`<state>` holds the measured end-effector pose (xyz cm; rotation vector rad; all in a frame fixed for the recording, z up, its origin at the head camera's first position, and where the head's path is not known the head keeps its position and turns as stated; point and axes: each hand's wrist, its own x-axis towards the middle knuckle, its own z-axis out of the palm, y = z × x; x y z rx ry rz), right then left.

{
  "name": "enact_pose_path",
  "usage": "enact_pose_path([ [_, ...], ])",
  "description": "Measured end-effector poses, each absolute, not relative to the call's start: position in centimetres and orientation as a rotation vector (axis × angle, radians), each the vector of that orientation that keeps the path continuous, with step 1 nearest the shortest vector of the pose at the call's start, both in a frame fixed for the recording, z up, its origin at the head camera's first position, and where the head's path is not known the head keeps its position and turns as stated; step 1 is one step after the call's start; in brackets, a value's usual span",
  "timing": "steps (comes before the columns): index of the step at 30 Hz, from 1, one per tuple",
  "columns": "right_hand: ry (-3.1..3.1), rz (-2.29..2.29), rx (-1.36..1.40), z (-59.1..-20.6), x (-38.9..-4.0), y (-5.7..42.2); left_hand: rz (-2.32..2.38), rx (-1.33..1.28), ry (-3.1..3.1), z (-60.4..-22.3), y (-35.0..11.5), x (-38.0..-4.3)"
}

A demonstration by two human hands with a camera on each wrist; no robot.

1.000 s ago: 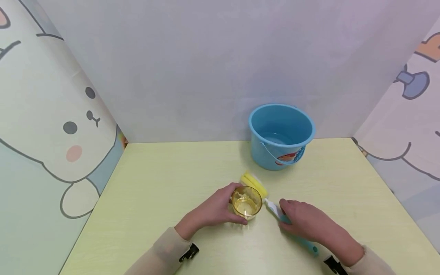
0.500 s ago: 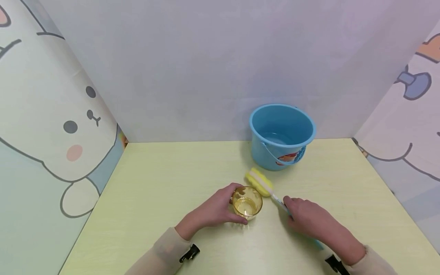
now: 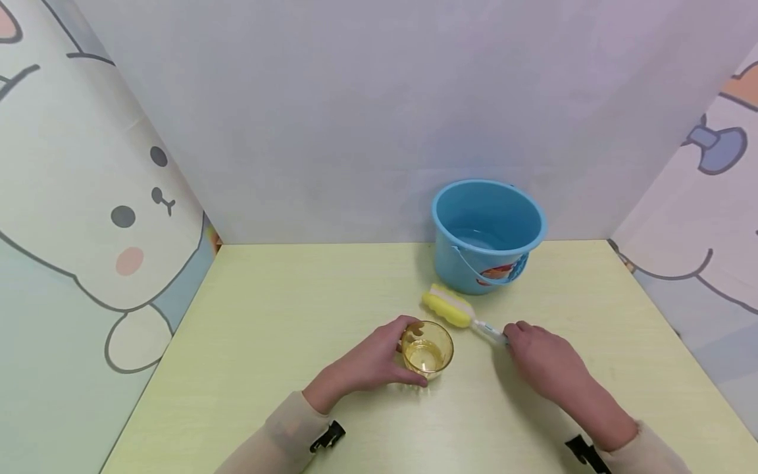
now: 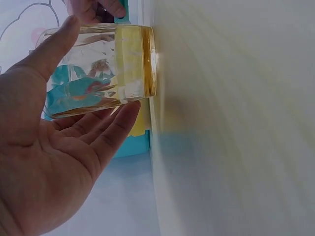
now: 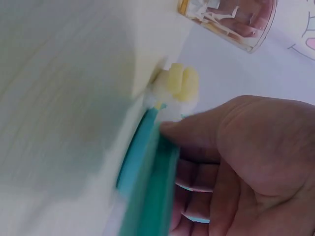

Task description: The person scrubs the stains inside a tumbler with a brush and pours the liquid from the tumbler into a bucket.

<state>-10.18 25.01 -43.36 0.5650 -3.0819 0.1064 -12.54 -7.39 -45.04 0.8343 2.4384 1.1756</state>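
A clear amber-tinted drinking glass (image 3: 428,359) stands upright on the table. My left hand (image 3: 378,355) holds its side, thumb across from the fingers; in the left wrist view both sides of the glass (image 4: 96,69) are touched. My right hand (image 3: 547,363) grips the teal handle (image 5: 155,196) of a sponge cup brush, thumb lying along it. The brush's yellow and white sponge head (image 3: 448,307) is behind the glass and points toward the bucket. Most of the handle is hidden under the right hand in the head view.
Behind the sponge head stands a blue bucket (image 3: 453,263) with its thin handle hanging down in front. The pale yellow table (image 3: 296,296) ends at a plain light wall (image 3: 331,131). Cartoon-printed panels (image 3: 71,197) rise at both sides.
The right hand has moved right and slightly away, carrying the brush off from the glass. The sponge head has turned over and swung away from the glass. Left hand and glass stay put.
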Motion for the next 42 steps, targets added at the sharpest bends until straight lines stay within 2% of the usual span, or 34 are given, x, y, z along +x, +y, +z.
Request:
enact_pose_path([
  [10, -3.068, 0.32, 0.443, -42.9, -11.0, 25.9, 1.162, 0.858, 2.455, -45.2, -7.4, -12.6],
  [20, -2.957, 0.291, 0.553, -42.1, -11.1, 26.6, 1.18, 0.819, 2.436, -45.1, -7.3, -12.5],
  [28, -2.917, 0.324, 0.556, -39.9, -11.0, 27.0, 1.185, 0.821, 2.434, -45.1, -7.4, -12.5],
  [42, -2.545, 0.242, 0.891, -36.3, -10.9, 28.9, 1.188, 0.819, 2.428, -45.1, -7.3, -12.6],
])
